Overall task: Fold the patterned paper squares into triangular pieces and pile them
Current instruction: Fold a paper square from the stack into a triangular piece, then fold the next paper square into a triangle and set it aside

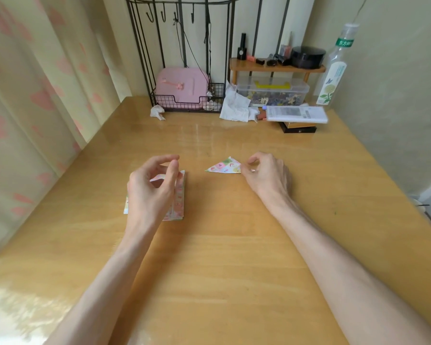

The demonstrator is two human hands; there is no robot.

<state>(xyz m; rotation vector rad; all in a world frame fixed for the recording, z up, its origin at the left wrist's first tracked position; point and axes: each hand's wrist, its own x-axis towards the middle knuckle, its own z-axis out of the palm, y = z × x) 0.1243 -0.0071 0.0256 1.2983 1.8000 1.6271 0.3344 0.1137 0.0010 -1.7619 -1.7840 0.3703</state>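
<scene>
A stack of patterned paper squares (179, 195) lies on the wooden table (222, 245), left of centre. My left hand (152, 190) hovers over the stack with its fingers curled. It lifts a curled corner of the top sheet (157, 177) between thumb and fingers, and it hides most of the stack. A folded patterned triangle (225, 166) lies flat to the right of centre. My right hand (266, 175) rests just right of the triangle with loosely curled fingers. Its thumb tip is at the triangle's right corner and it holds nothing.
At the back stand a black wire rack (184, 103) holding a pink case (182, 88), crumpled tissues (235, 108), a clear storage box (271, 92) under a small wooden shelf (276, 67), a plastic bottle (334, 68) and a white packet (295, 113). A curtain (30, 95) hangs on the left.
</scene>
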